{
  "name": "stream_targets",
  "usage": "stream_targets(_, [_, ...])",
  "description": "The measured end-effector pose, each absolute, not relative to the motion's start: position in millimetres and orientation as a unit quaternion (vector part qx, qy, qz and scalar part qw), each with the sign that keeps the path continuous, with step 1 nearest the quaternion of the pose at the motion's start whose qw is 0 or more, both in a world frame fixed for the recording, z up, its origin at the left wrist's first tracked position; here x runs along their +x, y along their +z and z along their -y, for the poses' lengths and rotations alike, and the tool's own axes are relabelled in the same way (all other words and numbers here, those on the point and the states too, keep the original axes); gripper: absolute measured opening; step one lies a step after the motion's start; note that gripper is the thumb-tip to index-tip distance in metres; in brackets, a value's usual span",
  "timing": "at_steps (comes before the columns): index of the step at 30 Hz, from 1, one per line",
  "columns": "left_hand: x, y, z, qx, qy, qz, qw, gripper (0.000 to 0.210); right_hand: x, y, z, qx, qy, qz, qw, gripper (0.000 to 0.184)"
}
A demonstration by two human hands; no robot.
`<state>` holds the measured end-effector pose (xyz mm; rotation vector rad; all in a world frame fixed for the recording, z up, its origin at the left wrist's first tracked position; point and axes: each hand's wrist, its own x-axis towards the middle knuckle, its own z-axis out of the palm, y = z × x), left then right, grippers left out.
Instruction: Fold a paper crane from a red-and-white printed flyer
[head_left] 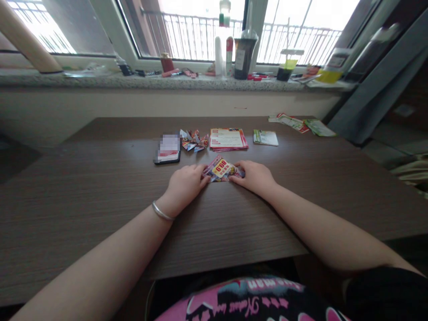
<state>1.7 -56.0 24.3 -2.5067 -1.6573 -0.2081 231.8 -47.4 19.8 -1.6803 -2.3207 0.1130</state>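
Between my two hands is a colourful printed paper (pixel 222 168), partly folded, with a yellow patch that reads 89.9 upside down. My left hand (pixel 187 180), a silver bangle on its wrist, pinches the paper's left end. At the right end my right hand (pixel 256 175) grips it between thumb and fingers. Just beyond lies a stack of printed sheets (pixel 228 138) with red edges. Several folded paper pieces (pixel 194 140) are heaped left of the stack, beside a phone (pixel 168 148) whose screen is blurred out.
Right of the stack sits a small pad of cards (pixel 265 137). More leaflets (pixel 294 122) lie at the back right of the brown table (pixel 100 187). On the stone windowsill (pixel 200 83) stand bottles, a dark drink cup (pixel 243 55) and small items.
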Motion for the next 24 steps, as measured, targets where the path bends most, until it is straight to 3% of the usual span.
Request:
stream_targets(6, [-4.1, 25.2, 59.9, -0.828, -0.033, 0.553, 0.091, 0.035, 240.9, 25.9, 51.4, -0.577, 0.055, 0.806, 0.121, 0.033])
stream_targets(15, [-10.3, 26.3, 64.7, -0.822, -0.010, 0.563, 0.080, 0.035, 253.0, 24.2, 51.4, -0.569, 0.094, 0.807, 0.126, 0.030])
stream_targets(24, [-22.0, 22.4, 51.3, -0.832, -0.171, 0.525, -0.050, 0.034, 253.0, 14.3, 43.2, -0.528, 0.164, 0.796, 0.247, 0.026])
